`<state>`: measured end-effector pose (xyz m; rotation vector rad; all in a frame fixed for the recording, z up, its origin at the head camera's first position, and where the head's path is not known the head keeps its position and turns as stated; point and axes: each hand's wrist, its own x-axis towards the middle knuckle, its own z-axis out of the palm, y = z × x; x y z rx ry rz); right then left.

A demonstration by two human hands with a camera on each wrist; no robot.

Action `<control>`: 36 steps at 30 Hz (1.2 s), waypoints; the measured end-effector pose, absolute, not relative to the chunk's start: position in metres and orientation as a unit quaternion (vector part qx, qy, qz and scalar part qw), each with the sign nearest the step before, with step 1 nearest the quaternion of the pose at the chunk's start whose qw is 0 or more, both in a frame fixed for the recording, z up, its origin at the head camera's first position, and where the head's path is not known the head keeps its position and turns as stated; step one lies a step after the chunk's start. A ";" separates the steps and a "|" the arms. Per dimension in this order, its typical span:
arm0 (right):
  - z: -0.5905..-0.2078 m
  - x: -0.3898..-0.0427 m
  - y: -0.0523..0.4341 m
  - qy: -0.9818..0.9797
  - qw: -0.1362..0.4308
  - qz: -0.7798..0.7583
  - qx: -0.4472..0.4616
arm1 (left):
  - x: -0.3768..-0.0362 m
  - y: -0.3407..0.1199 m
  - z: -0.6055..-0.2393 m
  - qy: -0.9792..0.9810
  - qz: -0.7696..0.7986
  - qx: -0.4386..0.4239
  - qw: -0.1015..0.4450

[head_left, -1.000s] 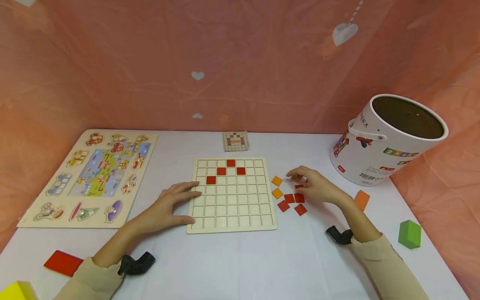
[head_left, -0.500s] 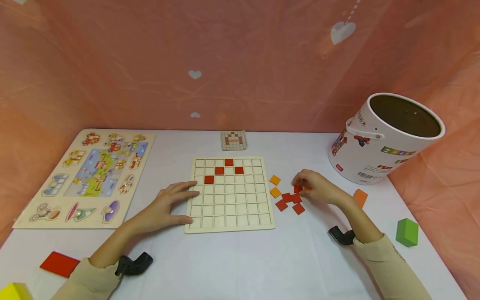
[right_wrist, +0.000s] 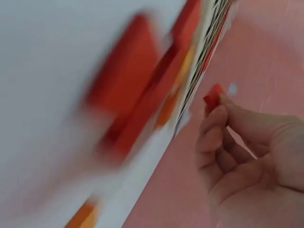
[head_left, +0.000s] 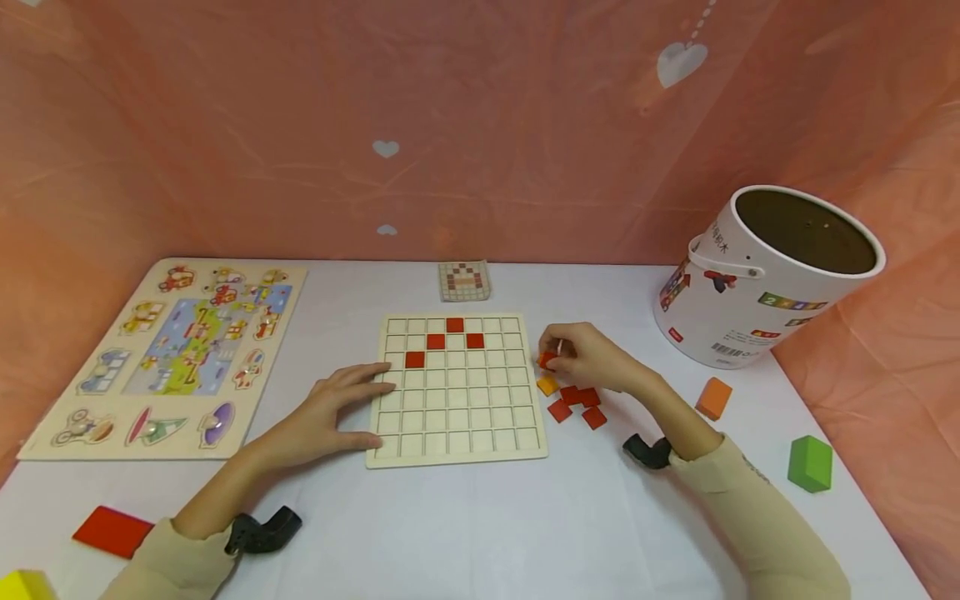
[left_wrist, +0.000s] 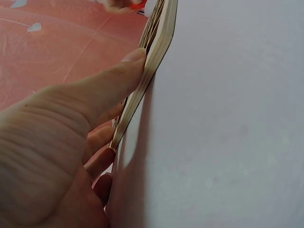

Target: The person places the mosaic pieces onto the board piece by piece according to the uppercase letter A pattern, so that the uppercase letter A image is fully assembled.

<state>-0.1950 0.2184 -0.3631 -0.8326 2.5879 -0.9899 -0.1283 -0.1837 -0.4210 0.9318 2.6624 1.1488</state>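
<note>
Cream wooden grid board (head_left: 459,421) lay on the surface (head_left: 465,533), the left hand (head_left: 322,421) touching its left edge with spread fingers (head_left: 366,389), as half a second earlier. Right of it lay loose red square tiles (head_left: 559,410); beyond them the right hand (head_left: 588,357), having swung left, pinched another red tile (head_left: 547,360) just beside the board. Four set red tiles (head_left: 436,342) filled far cells, a small patterned card (head_left: 464,282) beyond. Only the left wrist view showed the board's layered edge (left_wrist: 164,43); the right wrist view bared the pinching fingertips (right_wrist: 217,115).
</note>
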 end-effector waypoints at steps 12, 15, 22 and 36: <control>-0.361 -0.208 0.101 0.804 0.228 -0.404 -0.371 | -0.129 -0.185 -0.423 0.876 0.371 0.305 0.043; -0.366 -0.208 0.086 0.794 0.256 -0.415 -0.362 | -0.129 -0.184 -0.423 0.875 0.372 0.307 0.041; -0.369 -0.205 0.079 0.817 0.244 -0.372 -0.368 | -0.129 -0.183 -0.423 0.873 0.376 0.307 0.040; -0.356 -0.168 0.104 0.871 0.185 -0.030 -0.454 | -0.128 -0.183 -0.421 0.875 0.371 0.309 0.036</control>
